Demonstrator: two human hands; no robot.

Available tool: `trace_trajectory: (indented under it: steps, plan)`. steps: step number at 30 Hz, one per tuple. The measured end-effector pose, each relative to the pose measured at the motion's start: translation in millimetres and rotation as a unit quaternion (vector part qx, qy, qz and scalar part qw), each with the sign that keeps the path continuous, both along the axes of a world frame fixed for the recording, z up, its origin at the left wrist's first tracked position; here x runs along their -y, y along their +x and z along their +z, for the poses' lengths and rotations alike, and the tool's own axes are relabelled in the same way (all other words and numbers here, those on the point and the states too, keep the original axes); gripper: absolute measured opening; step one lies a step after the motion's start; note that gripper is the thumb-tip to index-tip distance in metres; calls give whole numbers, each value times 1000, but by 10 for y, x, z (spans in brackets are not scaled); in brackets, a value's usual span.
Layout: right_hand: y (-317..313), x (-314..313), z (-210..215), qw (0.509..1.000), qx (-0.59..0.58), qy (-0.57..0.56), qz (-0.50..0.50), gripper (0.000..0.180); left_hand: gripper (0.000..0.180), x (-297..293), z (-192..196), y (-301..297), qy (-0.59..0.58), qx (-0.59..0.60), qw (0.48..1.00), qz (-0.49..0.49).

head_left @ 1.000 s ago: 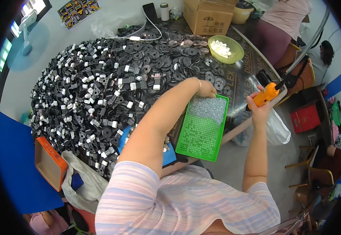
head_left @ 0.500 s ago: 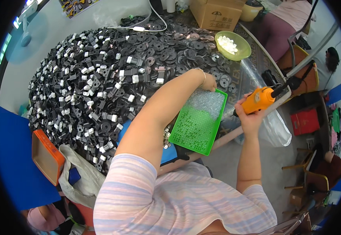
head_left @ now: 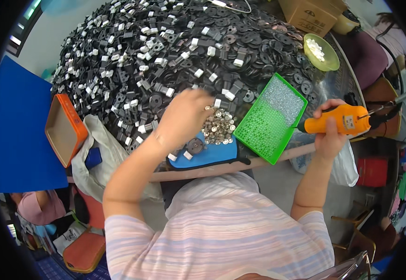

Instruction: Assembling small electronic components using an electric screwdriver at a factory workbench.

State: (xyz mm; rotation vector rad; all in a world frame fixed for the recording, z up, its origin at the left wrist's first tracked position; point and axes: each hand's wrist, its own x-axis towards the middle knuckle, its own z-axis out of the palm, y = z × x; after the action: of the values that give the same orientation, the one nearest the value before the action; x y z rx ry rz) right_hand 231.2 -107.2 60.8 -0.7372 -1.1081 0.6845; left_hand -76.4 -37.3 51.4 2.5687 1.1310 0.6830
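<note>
My right hand (head_left: pixel 330 126) is wrapped round an orange electric screwdriver (head_left: pixel 352 118), whose dark tip points left at the right rim of a green perforated basket (head_left: pixel 259 132). Many tiny silvery pieces, probably screws (head_left: pixel 284 99), fill its far part. My left hand (head_left: pixel 186 112) is over the near edge of the black part heap, just left of a pile of small round metal pieces (head_left: pixel 219 127). Motion smears its fingers, so any held thing is hidden. Below it, a black round disc (head_left: pixel 194 146) and white-tipped black pieces (head_left: pixel 187 155) lie on a blue mat (head_left: pixel 212 157).
A large heap of black parts with white blocks (head_left: pixel 119 70) covers the table, with black discs (head_left: pixel 268 51) at its right. A yellow-green bowl (head_left: pixel 331 58) holds white pieces. A cardboard box (head_left: pixel 310 16) stands behind; an orange tray (head_left: pixel 65 130) is at left. Other people sit nearby.
My left hand has moved from the far end of the green basket left to beside the metal pieces. My right hand still holds the screwdriver, now turned with its tip toward the basket. The view has shifted.
</note>
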Motion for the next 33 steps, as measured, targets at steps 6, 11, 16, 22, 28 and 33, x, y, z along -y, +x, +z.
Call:
trace_trajectory:
  steps: [6, 11, 16, 22, 28, 33]
  plan:
    - [-484, -12, -125, 997, -17, -3, 74, 34, 39, 961, -565, -567, -36, 14, 986, 161]
    - [-699, 2, -119, 995, -34, 27, 91, 34, 30, 1164, -678, -486, 32, -9, 981, 193]
    - [-752, 41, -120, 996, -27, 24, 84, 33, 26, 1252, -835, -472, 52, -73, 968, 233]
    - [-779, 0, -135, 997, -38, 15, 67, 33, 30, 1259, -889, -390, 14, -56, 976, 209]
    - [-826, -81, -298, 998, 47, 1, 42, 31, 45, 1253, -838, -324, -3, -22, 985, 172]
    - [-852, -106, -368, 997, 72, 20, 30, 31, 60, 1183, -852, -216, -48, 66, 986, 142]
